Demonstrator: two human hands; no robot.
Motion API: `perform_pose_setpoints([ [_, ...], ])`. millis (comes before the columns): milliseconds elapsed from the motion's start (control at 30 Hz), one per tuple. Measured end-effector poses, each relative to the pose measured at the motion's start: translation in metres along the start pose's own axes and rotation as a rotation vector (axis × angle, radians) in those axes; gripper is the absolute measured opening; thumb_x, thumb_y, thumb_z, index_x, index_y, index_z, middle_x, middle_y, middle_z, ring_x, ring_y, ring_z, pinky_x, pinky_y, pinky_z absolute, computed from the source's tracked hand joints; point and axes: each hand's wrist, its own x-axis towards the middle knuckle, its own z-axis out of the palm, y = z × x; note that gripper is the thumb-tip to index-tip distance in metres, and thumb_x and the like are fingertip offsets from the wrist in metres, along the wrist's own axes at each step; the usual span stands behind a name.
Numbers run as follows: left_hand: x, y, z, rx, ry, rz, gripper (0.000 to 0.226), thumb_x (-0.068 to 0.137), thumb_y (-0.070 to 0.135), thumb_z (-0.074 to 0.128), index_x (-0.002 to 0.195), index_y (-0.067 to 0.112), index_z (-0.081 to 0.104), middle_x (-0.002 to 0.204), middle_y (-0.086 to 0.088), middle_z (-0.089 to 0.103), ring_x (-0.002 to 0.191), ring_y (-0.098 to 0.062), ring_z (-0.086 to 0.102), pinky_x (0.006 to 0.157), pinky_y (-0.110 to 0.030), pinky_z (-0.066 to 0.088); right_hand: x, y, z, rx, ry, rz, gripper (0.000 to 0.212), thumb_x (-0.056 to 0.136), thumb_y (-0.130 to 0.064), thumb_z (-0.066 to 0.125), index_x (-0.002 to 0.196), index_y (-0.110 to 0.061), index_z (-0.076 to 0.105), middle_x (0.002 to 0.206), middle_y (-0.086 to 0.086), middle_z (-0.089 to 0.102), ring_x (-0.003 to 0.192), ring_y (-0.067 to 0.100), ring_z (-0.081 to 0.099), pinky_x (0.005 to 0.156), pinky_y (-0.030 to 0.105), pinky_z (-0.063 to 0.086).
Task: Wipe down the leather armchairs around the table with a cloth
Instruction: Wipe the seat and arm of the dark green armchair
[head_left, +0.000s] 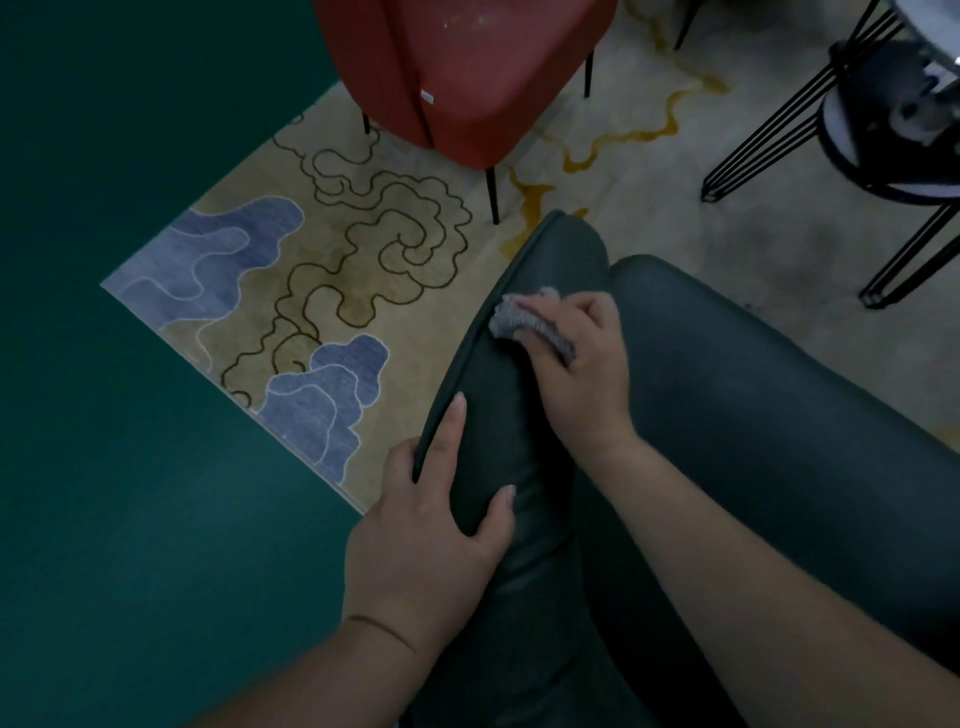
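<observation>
A dark green leather armchair (737, 395) fills the lower right of the head view, its left armrest running up toward the middle. My right hand (582, 364) grips a bunched grey cloth (524, 322) and presses it on the upper part of that armrest. My left hand (436, 525) holds the armrest lower down, thumb on the inner side and fingers along the outer piped edge. A red armchair (467, 78) stands at the top centre, its back toward me.
A patterned beige rug (332, 260) with blue cloud shapes lies under the chairs. Dark green floor (130, 467) covers the left. Black wire table legs (810, 104) and a round base stand at the top right.
</observation>
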Motion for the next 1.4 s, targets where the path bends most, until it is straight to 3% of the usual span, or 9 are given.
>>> perform_pose_setpoints([
  [133,0.000,0.000,0.000,0.003,0.009,0.002,0.078,0.073,0.076,0.025,0.141,0.063,-0.010,0.130,0.012,0.038,0.084,-0.013,0.060,0.060,-0.027,0.047,0.047,0.010,0.006,0.035,0.082,0.175,0.026,0.087,-0.020,0.063,0.113,-0.022,0.066,0.100,0.000,0.044,0.085,0.002,0.046,0.082,0.001,0.034],
  [233,-0.001,-0.001,0.000,-0.003,0.010,0.000,0.077,0.074,0.076,0.025,0.140,0.063,-0.012,0.131,0.011,0.037,0.084,-0.013,0.059,0.063,-0.028,0.050,0.075,0.015,0.008,0.060,0.172,0.314,0.024,0.089,-0.020,0.061,0.113,-0.018,0.066,0.106,0.005,0.050,0.085,0.002,0.048,0.079,0.004,0.036],
  [333,-0.001,-0.001,-0.001,-0.012,0.000,0.003,0.077,0.075,0.075,0.026,0.139,0.063,-0.014,0.132,0.009,0.037,0.089,-0.015,0.060,0.067,-0.030,0.052,0.051,0.001,0.002,0.121,0.125,0.288,0.025,0.088,-0.018,0.064,0.112,-0.027,0.065,0.098,-0.008,0.045,0.084,-0.007,0.048,0.078,-0.004,0.032],
  [467,0.000,0.000,0.001,-0.021,0.001,0.012,0.077,0.073,0.075,0.025,0.138,0.064,-0.016,0.133,0.009,0.037,0.091,-0.016,0.061,0.066,-0.030,0.052,-0.020,-0.008,-0.005,0.010,-0.023,0.084,0.029,0.085,-0.018,0.066,0.114,-0.023,0.066,0.097,-0.003,0.042,0.087,-0.007,0.044,0.083,0.004,0.036],
  [633,0.000,-0.001,0.001,-0.008,0.013,0.013,0.076,0.073,0.076,0.024,0.138,0.065,-0.014,0.131,0.011,0.037,0.085,-0.014,0.060,0.059,-0.026,0.043,0.042,0.006,-0.002,0.016,0.003,0.162,0.027,0.088,-0.021,0.063,0.115,-0.023,0.066,0.103,0.003,0.048,0.086,-0.010,0.045,0.081,-0.002,0.032],
  [767,0.001,-0.002,0.001,-0.009,0.018,0.008,0.076,0.075,0.075,0.026,0.139,0.064,-0.014,0.130,0.011,0.036,0.086,-0.013,0.059,0.060,-0.025,0.042,0.085,0.019,0.004,0.115,0.134,0.379,0.028,0.090,-0.024,0.061,0.118,-0.019,0.064,0.113,0.009,0.054,0.094,0.006,0.056,0.093,0.018,0.044],
  [900,0.000,-0.002,0.002,0.003,0.024,0.035,0.072,0.079,0.073,0.021,0.141,0.061,-0.014,0.130,0.008,0.037,0.084,-0.017,0.060,0.060,-0.028,0.045,0.033,0.001,0.002,0.082,0.063,0.236,0.029,0.086,-0.019,0.065,0.114,-0.026,0.065,0.097,-0.005,0.041,0.084,-0.010,0.046,0.079,-0.004,0.030],
  [1067,-0.001,-0.003,0.002,0.007,0.019,0.054,0.069,0.087,0.064,0.026,0.147,0.053,-0.007,0.132,0.004,0.038,0.086,-0.020,0.060,0.061,-0.027,0.040,-0.052,-0.014,-0.008,0.047,-0.014,0.108,0.034,0.083,-0.012,0.068,0.114,-0.024,0.066,0.096,-0.003,0.041,0.089,-0.003,0.045,0.087,0.006,0.036],
  [1400,0.000,0.000,-0.002,0.039,-0.022,0.026,0.069,0.089,0.059,0.023,0.151,0.044,-0.003,0.138,-0.003,0.038,0.101,-0.023,0.057,0.074,-0.034,0.045,-0.124,-0.037,-0.049,0.159,-0.168,0.318,0.036,0.083,-0.011,0.069,0.109,-0.035,0.064,0.095,-0.010,0.047,0.092,0.001,0.053,0.086,0.009,0.041],
])
